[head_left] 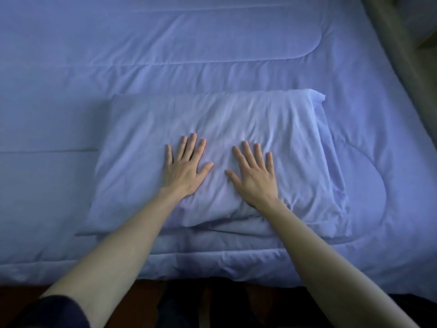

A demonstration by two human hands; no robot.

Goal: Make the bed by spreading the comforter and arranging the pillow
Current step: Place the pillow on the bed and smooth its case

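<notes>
A light blue pillow (132, 147) lies flat on the blue quilted comforter (165, 48), near the bed's front edge and a little right of centre. My left hand (185, 165) presses flat on the pillow's middle with fingers spread. My right hand (255, 176) lies flat beside it, a short gap between the thumbs, fingers also straight and spread. The pillowcase is wrinkled around both hands, and its loose open end hangs slack on the right side. The comforter is spread over the whole visible bed.
The comforter's front edge (212, 268) drapes over the bed side just before me. Dark floor (28, 294) shows below it. A grey-green wall or bed frame (402, 55) runs along the right side of the bed.
</notes>
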